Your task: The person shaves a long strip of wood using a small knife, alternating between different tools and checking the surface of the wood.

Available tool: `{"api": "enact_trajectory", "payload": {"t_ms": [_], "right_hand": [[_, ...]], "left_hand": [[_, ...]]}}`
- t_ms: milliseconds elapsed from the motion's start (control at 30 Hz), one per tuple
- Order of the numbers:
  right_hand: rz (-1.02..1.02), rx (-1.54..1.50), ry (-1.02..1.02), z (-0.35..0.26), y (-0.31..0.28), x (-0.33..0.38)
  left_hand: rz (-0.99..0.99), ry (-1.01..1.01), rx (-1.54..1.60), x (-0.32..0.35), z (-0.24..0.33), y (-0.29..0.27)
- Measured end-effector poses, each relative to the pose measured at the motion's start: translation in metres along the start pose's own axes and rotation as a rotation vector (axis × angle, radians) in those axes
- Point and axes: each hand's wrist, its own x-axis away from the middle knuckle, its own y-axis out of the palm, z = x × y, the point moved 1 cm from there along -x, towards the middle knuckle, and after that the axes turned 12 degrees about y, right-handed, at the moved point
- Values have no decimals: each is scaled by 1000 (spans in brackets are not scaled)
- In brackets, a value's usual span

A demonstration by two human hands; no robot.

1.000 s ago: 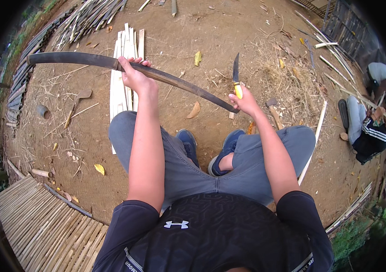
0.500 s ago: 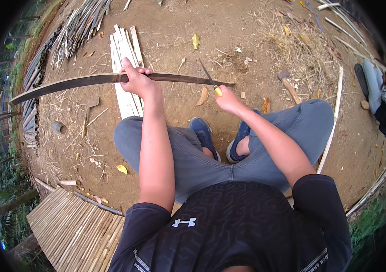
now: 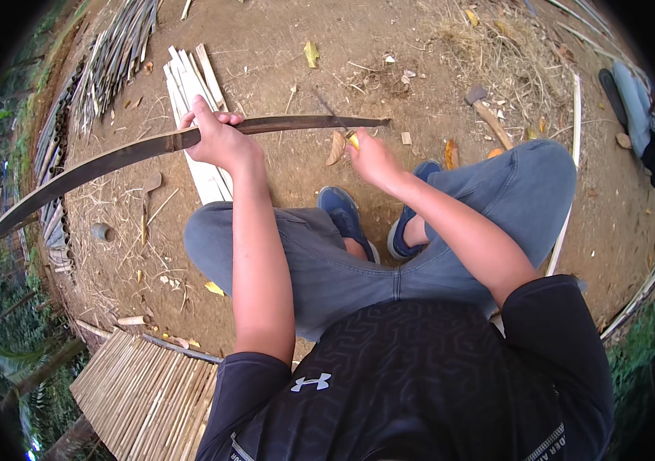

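Observation:
My left hand [image 3: 222, 144] is wrapped around a long, dark, curved bamboo strip [image 3: 116, 161], with the thumb lying along its upper side. The strip reaches far out to the left and tapers to a thin tip on the right. In my right hand [image 3: 377, 163] is a knife [image 3: 354, 141] with a yellow handle. Its thin dark blade points up and to the left, crossing the strip close to the tapered end; motion blurs it somewhat. Whether the edge touches the strip I cannot tell.
Pale split bamboo slats [image 3: 206, 173] lie under my left hand. A hatchet [image 3: 489, 115] rests beyond my right knee, a wooden-handled tool [image 3: 148, 201] lies left. Further out are a stick bundle [image 3: 116, 61], a bamboo-slat platform [image 3: 147, 392] and another person's leg [image 3: 633, 104].
The knife has moved left along the strip and its blade has tilted further left. The strip has tipped, its left end lower now. My view has shifted slightly.

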Motion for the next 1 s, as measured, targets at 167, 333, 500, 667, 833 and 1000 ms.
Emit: {"api": "enact_trajectory", "payload": {"t_ms": [167,333,500,667,833,1000], "right_hand": [[-103,48,-41,-20,-14,20],[-51,114,66,22,-20,-18],[-98,48,11,-9,-18,7],[-97,107,19,-9,-22,9],[-139,114,2,-10,-30,3],[-176,143,10,-9,-33,1]], "left_hand": [[32,3,-29,-3,0,-10],[-12,-7,1,7,-3,3],[-25,27,-11,2,-3,-5],[8,2,-27,8,1,-3],[65,-13,-47,7,0,-3],[-36,2,-29,12,0,-5]]}}
